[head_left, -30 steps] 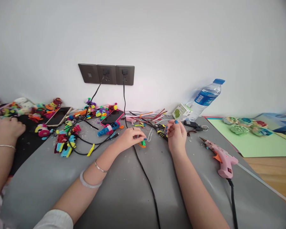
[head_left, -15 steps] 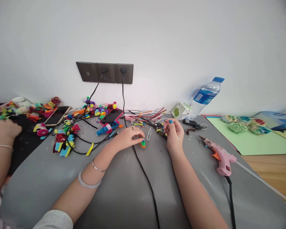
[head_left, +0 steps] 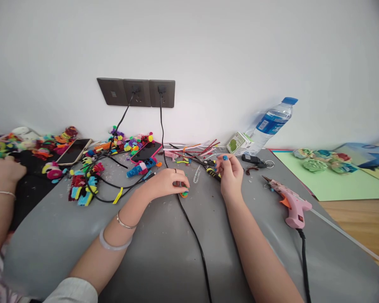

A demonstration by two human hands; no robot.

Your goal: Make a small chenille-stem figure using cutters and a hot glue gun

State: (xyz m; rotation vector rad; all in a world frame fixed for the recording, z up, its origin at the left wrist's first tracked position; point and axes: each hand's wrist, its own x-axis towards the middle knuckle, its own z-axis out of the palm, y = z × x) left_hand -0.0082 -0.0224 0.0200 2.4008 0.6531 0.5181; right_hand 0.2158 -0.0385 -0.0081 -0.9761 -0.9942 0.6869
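Observation:
My left hand (head_left: 170,182) is closed over a small green and orange fuzzy piece (head_left: 184,195) low over the grey table, with most of the piece hidden by the fingers. A black cable runs just beneath that hand. To its right my right hand (head_left: 231,176) hovers with curled fingers, thumb and fingertips close together; whatever they may pinch is hidden. Directly left of the right hand lie pliers (head_left: 212,171) with yellow and black handles. A clear, looped plastic piece (head_left: 197,174) rests between the two hands.
A pink glue gun (head_left: 292,206) lies at right, its cord running forward. Behind stand a tilted water bottle (head_left: 271,124) and a small box (head_left: 237,143). Pipe cleaners (head_left: 202,148), phones and fuzzy figures line the wall. Another person's hand (head_left: 4,174) is at far left.
My left hand has shifted slightly left and down with the green and orange piece, which is now more covered. The right hand has barely moved. The view has shifted a little.

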